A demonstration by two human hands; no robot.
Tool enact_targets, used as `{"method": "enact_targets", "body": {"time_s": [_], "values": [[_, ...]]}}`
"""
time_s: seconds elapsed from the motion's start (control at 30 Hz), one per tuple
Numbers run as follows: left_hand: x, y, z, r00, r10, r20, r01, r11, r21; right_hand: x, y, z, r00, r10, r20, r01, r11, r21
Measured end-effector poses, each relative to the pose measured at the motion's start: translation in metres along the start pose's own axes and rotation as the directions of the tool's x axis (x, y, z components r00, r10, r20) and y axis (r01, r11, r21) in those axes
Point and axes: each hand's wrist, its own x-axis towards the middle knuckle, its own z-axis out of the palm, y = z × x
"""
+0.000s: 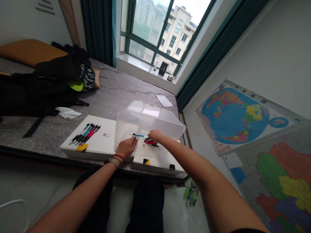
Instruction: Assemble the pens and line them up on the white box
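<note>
My left hand [126, 147], with bracelets at the wrist, is closed on a teal pen part [135, 137] at the front of a clear plastic box [152, 118]. A thin rod stands up above these fingers. Another slim teal piece [140, 135] lies crosswise between my two hands. My right hand [155, 134] reaches over the box with fingers curled down; what they grip, if anything, is hidden. Just below it lie several red and black pen parts [151, 142].
Two white cartons sit at the table's front edge; the left carton [107, 124] bears a row of pens [85, 134]. Dark bags [55, 74] and a crumpled tissue [68, 112] lie to the left. A white paper [164, 100] is behind the box; the wall is close on the right.
</note>
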Motion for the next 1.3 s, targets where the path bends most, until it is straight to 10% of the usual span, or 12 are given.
{"method": "enact_targets", "body": {"time_s": [1.3], "values": [[0.000, 0.000, 0.000, 1.000, -0.001, -0.016, 0.000, 0.998, -0.061, 0.017, -0.002, 0.012, 0.994, -0.088, -0.071, 0.085, 0.996, -0.039]]}}
